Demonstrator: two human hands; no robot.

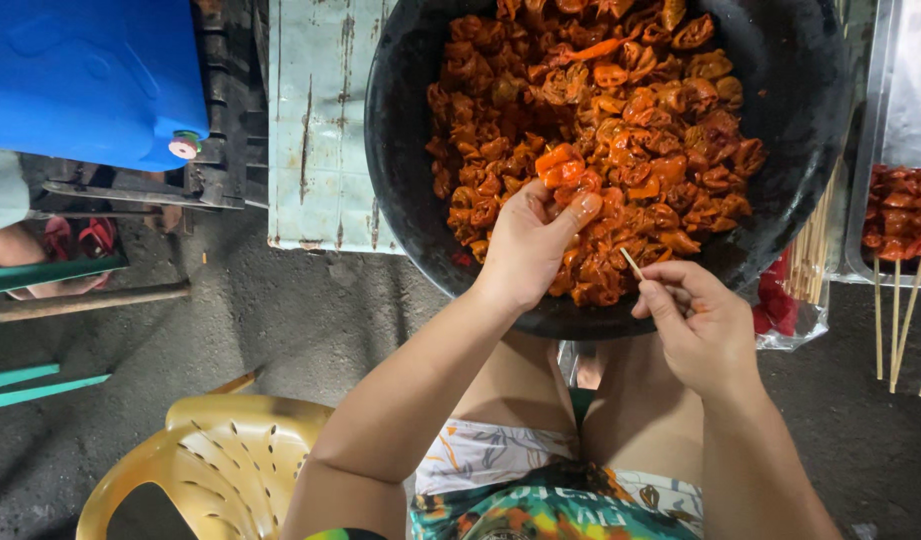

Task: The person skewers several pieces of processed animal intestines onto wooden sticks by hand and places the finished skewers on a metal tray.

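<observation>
Fingers (570, 212) of your left hand (528, 245) pinch glossy orange-red meat pieces (600, 140) in the big black round pan (400, 150). Your right hand (698, 325) grips a thin bamboo skewer (632, 264).

Both forearms bare, no sleeves in view, no watch, rings or gloves on left hand (528, 245) or right hand (698, 325). Shorts (540, 490) with a busy multicolour print: white panel with orange and grey streaks up top, teal, green, orange and dark patches lower down. Thighs bare below the hem.
</observation>
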